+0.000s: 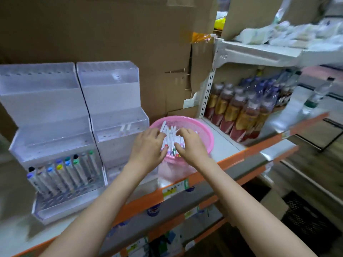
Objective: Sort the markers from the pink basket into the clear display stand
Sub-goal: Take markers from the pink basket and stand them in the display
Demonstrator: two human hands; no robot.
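1. Orange strip [141, 203] runs along the front of the shelf [222, 143]; a price label [174, 190] is stuck on it. Both my bare forearms reach over it.
2. Clear display stand sits on the shelf to my left, as two stepped units side by side: left unit [46, 127] and right unit [115, 101].
3. Left unit: its lowest tier holds a row of capped markers [63, 173], tilted back, with caps in purple, blue, yellow, teal, green and dark.
4. Right unit: two white markers [125, 128] stand in the middle tier.
5. Left grip [148, 145] is over the near-left rim of the pink basket [206, 134], fingers in the pile. A white marker sticks up at the fingertips. Can't tell if it's clamped; motion blur.
6. Right grip [191, 145] is just beside it, fingers arched down onto the pile, thumb spread. Can't tell if it has hold of anything.
7. Loose markers [171, 138] fill the basket, which sits just right of the stand.
8. Bottles [241, 112] are further right on the neighbouring shelf.
9. Cardboard [111, 34] walls off the back.
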